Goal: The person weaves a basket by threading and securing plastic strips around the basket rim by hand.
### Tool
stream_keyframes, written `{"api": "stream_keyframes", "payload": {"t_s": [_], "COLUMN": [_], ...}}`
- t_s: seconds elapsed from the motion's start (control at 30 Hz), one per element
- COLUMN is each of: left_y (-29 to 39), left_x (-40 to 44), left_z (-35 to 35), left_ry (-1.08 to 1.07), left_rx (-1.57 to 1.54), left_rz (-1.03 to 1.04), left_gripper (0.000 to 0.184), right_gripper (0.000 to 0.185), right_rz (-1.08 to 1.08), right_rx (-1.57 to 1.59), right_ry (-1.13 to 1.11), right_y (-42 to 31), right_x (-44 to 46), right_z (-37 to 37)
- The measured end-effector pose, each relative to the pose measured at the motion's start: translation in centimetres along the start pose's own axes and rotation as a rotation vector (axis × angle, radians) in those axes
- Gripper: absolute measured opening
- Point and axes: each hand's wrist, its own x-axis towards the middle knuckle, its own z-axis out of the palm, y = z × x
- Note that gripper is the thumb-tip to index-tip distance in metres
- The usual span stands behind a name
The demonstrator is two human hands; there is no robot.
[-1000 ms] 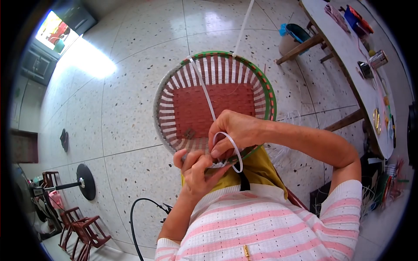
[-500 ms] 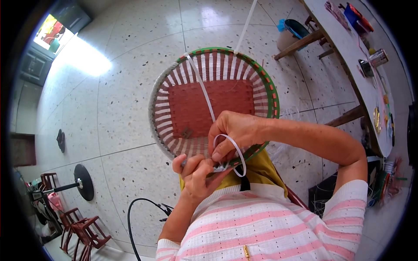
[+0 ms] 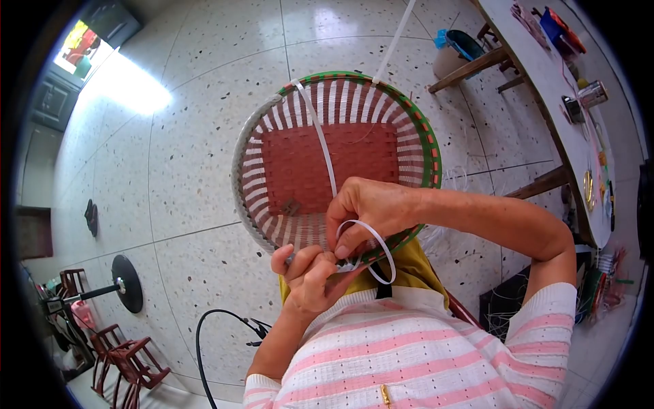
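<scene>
A round woven basket (image 3: pixel 330 160) with a dark red bottom and red-and-white slatted sides sits against my lap. Its rim is green on the right and wrapped in white on the left. A white plastic strip (image 3: pixel 320 140) crosses the opening to my right hand (image 3: pixel 368 215), whose fingers pinch it just inside the near rim. The strip also makes a loop (image 3: pixel 388 253) beside that hand. My left hand (image 3: pixel 310 273) is curled over the near rim, gripping it close to the right fingertips. The exact spot where the strip meets the rim is partly covered by my fingers.
A table (image 3: pixel 545 88) with tools and a metal can (image 3: pixel 594 93) stands on the right, a bucket (image 3: pixel 449 58) behind its leg. Small red-brown chairs (image 3: pixel 129 358) and a round black base (image 3: pixel 127 284) are at lower left. A black cable (image 3: pixel 204 341) runs nearby.
The white loop beside my right hand has shifted slightly right and down. The basket is turned or tilted a little, and both hands keep nearly the same place.
</scene>
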Motion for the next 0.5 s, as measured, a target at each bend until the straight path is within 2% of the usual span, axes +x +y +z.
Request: {"api": "stream_keyframes", "payload": {"t_s": [0.4, 0.5], "left_y": [0.01, -0.03], "left_x": [0.60, 0.58], "left_z": [-0.06, -0.05], "left_ry": [-0.002, 0.000], "left_rx": [-0.005, -0.005], "left_rz": [-0.013, -0.010], "left_gripper": [0.069, 0.069], "right_gripper": [0.010, 0.011], "right_rz": [-0.213, -0.159], "right_rx": [-0.115, -0.080], "right_ry": [-0.022, -0.034], "right_y": [-0.45, -0.86], "right_x": [-0.06, -0.27], "right_z": [0.06, 0.04]}}
